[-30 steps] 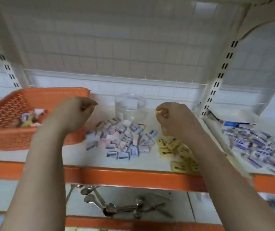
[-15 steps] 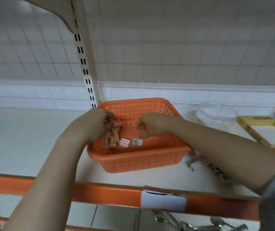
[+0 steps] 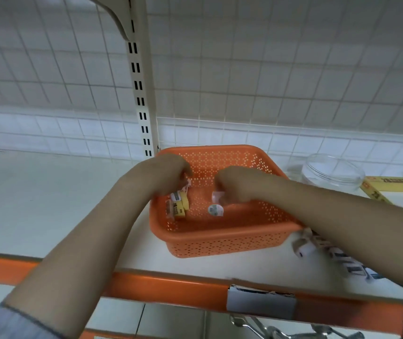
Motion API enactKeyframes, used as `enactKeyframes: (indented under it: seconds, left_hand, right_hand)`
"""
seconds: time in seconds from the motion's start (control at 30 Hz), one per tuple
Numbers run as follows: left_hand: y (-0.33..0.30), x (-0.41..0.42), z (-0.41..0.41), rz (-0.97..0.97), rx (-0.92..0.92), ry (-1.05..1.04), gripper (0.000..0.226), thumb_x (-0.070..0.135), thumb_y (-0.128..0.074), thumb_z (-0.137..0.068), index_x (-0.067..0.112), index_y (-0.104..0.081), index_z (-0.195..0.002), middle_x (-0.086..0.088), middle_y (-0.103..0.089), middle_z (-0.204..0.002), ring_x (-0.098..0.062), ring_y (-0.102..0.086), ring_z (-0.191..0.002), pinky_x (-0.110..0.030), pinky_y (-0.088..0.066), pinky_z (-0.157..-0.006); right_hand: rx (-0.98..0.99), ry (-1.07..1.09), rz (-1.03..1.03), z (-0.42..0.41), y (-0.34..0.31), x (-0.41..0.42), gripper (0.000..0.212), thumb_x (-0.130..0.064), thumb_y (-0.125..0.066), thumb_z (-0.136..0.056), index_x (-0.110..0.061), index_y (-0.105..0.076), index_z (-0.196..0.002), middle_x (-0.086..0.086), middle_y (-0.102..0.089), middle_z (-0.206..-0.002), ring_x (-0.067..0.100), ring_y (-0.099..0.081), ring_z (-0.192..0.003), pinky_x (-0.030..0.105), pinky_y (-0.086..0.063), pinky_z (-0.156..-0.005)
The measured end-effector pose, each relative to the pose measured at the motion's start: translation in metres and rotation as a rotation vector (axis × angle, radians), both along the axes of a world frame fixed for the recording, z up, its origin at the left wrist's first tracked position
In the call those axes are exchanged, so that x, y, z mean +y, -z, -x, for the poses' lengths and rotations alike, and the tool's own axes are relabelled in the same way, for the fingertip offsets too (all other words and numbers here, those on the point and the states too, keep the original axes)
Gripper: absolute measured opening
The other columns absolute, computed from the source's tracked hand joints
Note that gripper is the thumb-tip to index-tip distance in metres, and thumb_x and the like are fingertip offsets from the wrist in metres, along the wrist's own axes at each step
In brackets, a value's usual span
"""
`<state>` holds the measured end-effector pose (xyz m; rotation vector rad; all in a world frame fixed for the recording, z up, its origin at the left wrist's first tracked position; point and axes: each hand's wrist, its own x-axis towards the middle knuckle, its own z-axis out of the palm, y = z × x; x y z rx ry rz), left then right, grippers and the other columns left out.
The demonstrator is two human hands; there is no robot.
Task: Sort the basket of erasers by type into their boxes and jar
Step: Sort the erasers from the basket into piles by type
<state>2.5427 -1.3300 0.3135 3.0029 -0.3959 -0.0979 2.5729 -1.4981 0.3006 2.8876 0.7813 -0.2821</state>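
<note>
Orange basket (image 3: 222, 241) nearly empty; few erasers (image 3: 178, 206) left. Left hand (image 3: 163, 174) and right hand (image 3: 239, 184) curled inside, grip contents unclear.

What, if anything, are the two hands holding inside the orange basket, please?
Cannot be told: both the left hand and right hand curl over erasers, fingertips hidden.

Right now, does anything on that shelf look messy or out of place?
Yes. A loose heap of erasers lies on the bare shelf right of the orange basket, not in any box. The shelf-edge label looks torn along its top.
</note>
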Motion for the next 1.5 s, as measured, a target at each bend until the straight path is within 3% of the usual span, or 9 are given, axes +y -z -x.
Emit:
enactKeyframes:
  seconds: [0.27, 0.4, 0.53, 0.7, 0.87, 1.03, 1.23, 1.4, 1.5]
  left_hand:
    - [0.019, -0.013, -0.035, -0.311, 0.245, 0.134, 0.039, 0.000, -0.062, -0.082, 0.027, -0.068, -0.110, 0.007, -0.060, -0.111, -0.012, -0.055, -0.091, -0.020, -0.046, -0.071]
    - [0.017, -0.014, -0.041, -0.338, 0.236, 0.173, 0.036, 0.000, -0.064, -0.079, 0.025, -0.071, -0.105, 0.006, -0.067, -0.110, -0.012, -0.057, -0.097, -0.031, -0.050, -0.087]
    - [0.005, -0.018, -0.037, -0.226, 0.097, 0.162, 0.028, 0.007, -0.060, -0.086, 0.028, -0.068, -0.103, 0.008, -0.066, -0.107, -0.013, -0.061, -0.100, -0.035, -0.050, -0.089]
    - [-0.017, -0.040, -0.007, 0.054, -0.043, 0.165, 0.025, 0.006, -0.053, -0.090, 0.025, -0.064, -0.100, 0.011, -0.065, -0.101, -0.008, -0.058, -0.094, -0.032, -0.049, -0.088]
    - [-0.019, -0.068, 0.031, 0.300, -0.183, 0.145, 0.008, 0.015, -0.051, -0.094, 0.022, -0.055, -0.095, 0.008, -0.058, -0.089, -0.011, -0.054, -0.079, -0.026, -0.043, -0.068]
    - [-0.004, -0.107, 0.040, 0.538, -0.341, 0.250, 0.023, 0.018, -0.043, -0.097, 0.019, -0.058, -0.114, 0.003, -0.057, -0.102, -0.017, -0.054, -0.094, -0.028, -0.041, -0.080]
    - [0.005, -0.163, 0.049, 0.671, -0.356, 0.336, 0.032, 0.024, -0.039, -0.099, 0.019, -0.058, -0.124, 0.000, -0.058, -0.111, -0.012, -0.051, -0.095, -0.013, -0.029, -0.074]
    - [0.012, -0.208, 0.053, 0.761, -0.281, 0.408, 0.030, 0.027, -0.046, -0.097, 0.020, -0.060, -0.123, 0.001, -0.063, -0.113, -0.014, -0.055, -0.097, -0.016, -0.034, -0.077]
    - [0.016, -0.245, 0.056, 0.846, -0.245, 0.422, 0.026, 0.025, -0.053, -0.094, 0.020, -0.065, -0.116, 0.005, -0.066, -0.098, -0.004, -0.054, -0.073, -0.010, -0.035, -0.065]
  right_hand:
    - [-0.207, 0.292, -0.550, 0.033, -0.009, -0.062, 0.028, -0.045, -0.056, -0.090, -0.018, -0.064, -0.094, 0.000, -0.065, -0.091, 0.018, -0.060, -0.086, 0.038, -0.051, -0.079]
    - [-0.259, 0.378, -0.823, 0.054, 0.001, -0.074, 0.023, -0.044, -0.061, -0.086, -0.022, -0.066, -0.090, -0.006, -0.066, -0.081, 0.011, -0.062, -0.078, 0.031, -0.051, -0.073]
    - [-0.304, 0.431, -1.016, 0.070, 0.007, -0.085, 0.011, -0.039, -0.064, -0.086, -0.028, -0.065, -0.085, -0.016, -0.063, -0.075, -0.004, -0.058, -0.072, 0.005, -0.040, -0.060]
    - [-0.402, 0.503, -1.172, 0.089, 0.010, -0.100, 0.008, -0.039, -0.063, -0.085, -0.032, -0.065, -0.081, -0.010, -0.067, -0.076, 0.003, -0.061, -0.074, 0.018, -0.045, -0.069]
    - [-0.592, 0.681, -1.162, 0.106, 0.020, -0.139, 0.001, -0.028, -0.065, -0.086, -0.028, -0.065, -0.086, -0.011, -0.062, -0.071, 0.004, -0.058, -0.068, 0.006, -0.039, -0.057]
    - [-0.615, 0.919, -1.018, 0.106, 0.051, -0.178, 0.024, -0.029, -0.065, -0.086, -0.014, -0.068, -0.105, -0.005, -0.060, -0.072, 0.015, -0.056, -0.066, 0.025, -0.036, -0.056]
    - [-0.561, 0.888, -0.989, 0.098, 0.074, -0.194, 0.030, -0.028, -0.070, -0.083, -0.014, -0.068, -0.111, 0.000, -0.067, -0.084, 0.016, -0.064, -0.083, 0.022, -0.045, -0.071]
    - [-0.756, 0.914, -1.039, 0.133, 0.086, -0.241, 0.020, -0.021, -0.061, -0.090, -0.013, -0.069, -0.106, -0.005, -0.067, -0.095, 0.008, -0.059, -0.083, 0.004, -0.038, -0.064]
    - [-0.901, 0.993, -0.994, 0.157, 0.102, -0.286, 0.019, -0.018, -0.059, -0.091, -0.010, -0.068, -0.106, 0.003, -0.067, -0.103, 0.015, -0.060, -0.092, 0.022, -0.045, -0.077]
